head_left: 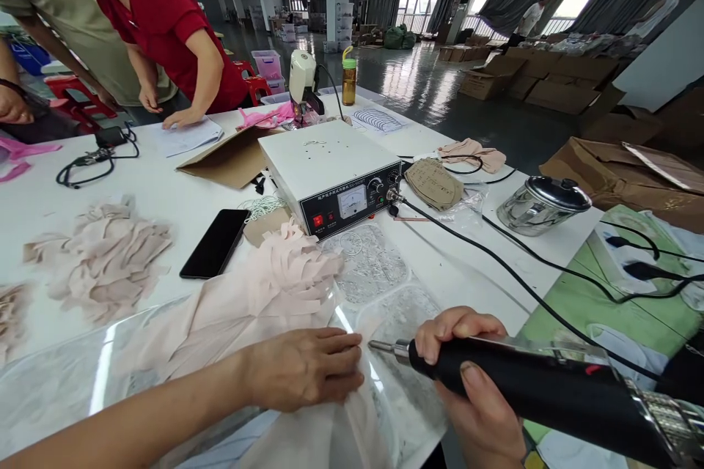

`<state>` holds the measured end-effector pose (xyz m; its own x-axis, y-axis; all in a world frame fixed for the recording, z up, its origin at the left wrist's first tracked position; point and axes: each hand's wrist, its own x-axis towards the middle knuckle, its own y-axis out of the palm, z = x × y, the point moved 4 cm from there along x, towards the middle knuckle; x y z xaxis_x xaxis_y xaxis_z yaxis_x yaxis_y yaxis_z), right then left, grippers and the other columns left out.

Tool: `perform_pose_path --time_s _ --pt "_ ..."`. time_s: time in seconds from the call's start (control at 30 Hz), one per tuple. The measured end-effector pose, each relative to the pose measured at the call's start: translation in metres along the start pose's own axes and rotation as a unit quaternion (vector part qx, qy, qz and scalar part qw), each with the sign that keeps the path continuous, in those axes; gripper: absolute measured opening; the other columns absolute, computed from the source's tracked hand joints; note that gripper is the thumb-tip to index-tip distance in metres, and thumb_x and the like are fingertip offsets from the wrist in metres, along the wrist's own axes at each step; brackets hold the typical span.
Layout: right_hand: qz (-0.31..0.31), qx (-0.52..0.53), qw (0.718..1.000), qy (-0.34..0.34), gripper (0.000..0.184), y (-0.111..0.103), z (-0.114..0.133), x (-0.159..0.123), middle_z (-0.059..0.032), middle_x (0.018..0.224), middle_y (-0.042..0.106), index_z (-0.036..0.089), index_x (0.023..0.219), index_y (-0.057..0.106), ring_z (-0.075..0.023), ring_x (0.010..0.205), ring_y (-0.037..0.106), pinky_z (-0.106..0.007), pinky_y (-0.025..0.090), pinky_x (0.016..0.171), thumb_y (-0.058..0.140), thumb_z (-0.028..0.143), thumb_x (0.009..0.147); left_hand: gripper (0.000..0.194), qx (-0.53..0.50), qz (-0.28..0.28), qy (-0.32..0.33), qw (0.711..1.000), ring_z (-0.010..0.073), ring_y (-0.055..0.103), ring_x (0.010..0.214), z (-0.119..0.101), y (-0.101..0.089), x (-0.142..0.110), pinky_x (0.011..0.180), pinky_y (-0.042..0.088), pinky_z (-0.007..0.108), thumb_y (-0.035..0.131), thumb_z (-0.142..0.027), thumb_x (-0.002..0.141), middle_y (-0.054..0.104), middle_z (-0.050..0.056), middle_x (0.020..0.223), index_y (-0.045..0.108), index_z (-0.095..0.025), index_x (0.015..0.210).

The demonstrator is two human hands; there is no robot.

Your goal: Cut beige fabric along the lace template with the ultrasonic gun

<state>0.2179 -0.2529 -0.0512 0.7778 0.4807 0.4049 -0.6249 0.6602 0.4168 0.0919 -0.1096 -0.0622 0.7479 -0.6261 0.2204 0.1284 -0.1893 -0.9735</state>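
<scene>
My right hand (478,388) is wrapped around a black handheld ultrasonic cutter (528,388) with a thin metal tip. That tip points left, just beside the fingertips of my left hand (308,370). Palm down, my left hand lies on pale pink fabric (220,315), its fingers stretched out and close together. The fabric rests on a clear plastic sheet or template (379,256), with cut strips (297,256) bunched at its far end. Whether the tip touches the fabric, I cannot tell.
A white ultrasonic generator box (330,161) stands ahead, its cable (473,242) running to the cutter. Around it are a black phone (214,243), a pile of fabric strips (104,249), card patterns (434,183) and a lidded jar (542,205). A person in red (165,7) leans over papers (190,135).
</scene>
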Motion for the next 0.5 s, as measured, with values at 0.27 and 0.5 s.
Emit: perform_pose_path --time_s 0.27,0.5 --pt "0.029 -0.018 0.999 0.007 0.012 0.0057 -0.0021 -0.001 0.0012 0.082 0.048 0.024 0.094 0.053 -0.0107 0.059 0.054 -0.031 0.05 0.056 0.057 0.033 0.088 0.022 -0.003 0.002 -0.001 1.0 0.0255 0.057 0.12 0.0002 0.0005 -0.0014 0.107 0.045 0.034 0.045 -0.019 0.101 0.066 0.013 0.11 0.063 -0.009 0.108" --pt "0.036 -0.026 0.999 0.013 0.013 0.0041 -0.0053 -0.0017 0.0009 0.083 0.048 0.024 0.094 0.052 -0.0114 0.059 0.054 -0.032 0.051 0.056 0.057 0.034 0.088 0.021 0.004 0.01 -0.005 1.0 0.0244 0.054 0.123 -0.0002 0.0025 -0.002 0.106 0.046 0.034 0.046 -0.02 0.1 0.065 0.012 0.113 0.063 -0.013 0.11"
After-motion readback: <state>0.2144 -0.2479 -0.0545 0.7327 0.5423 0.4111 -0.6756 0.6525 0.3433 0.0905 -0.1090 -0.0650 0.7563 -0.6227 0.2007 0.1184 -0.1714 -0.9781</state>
